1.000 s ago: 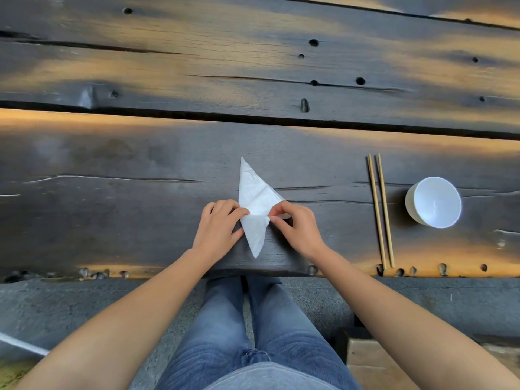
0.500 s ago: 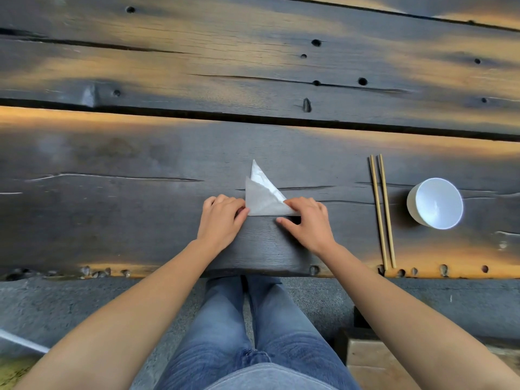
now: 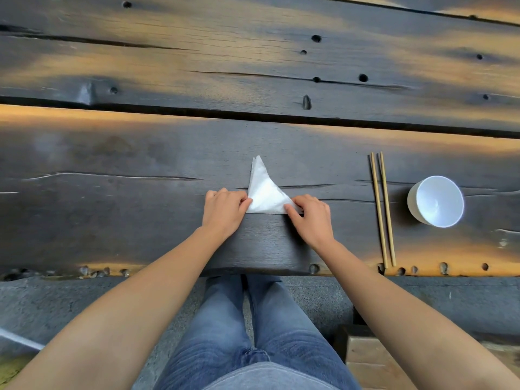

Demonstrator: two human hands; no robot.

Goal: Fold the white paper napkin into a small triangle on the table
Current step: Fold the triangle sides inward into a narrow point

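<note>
The white paper napkin (image 3: 264,190) lies flat on the dark wooden table (image 3: 140,209) as a small triangle, its point away from me and its folded edge nearest me. My left hand (image 3: 223,211) presses its fingertips on the napkin's left corner. My right hand (image 3: 311,218) presses fingertips on the right corner and hides that tip.
Two wooden chopsticks (image 3: 382,209) lie side by side right of my hands. A white bowl (image 3: 436,201) stands further right. A gap between planks (image 3: 253,116) runs across the table beyond the napkin. The table's near edge (image 3: 253,271) is above my knees.
The napkin's lower point, hanging toward me a second ago, has been folded up over the upper part. Both hands moved slightly away from me and now press the new bottom fold flat.
</note>
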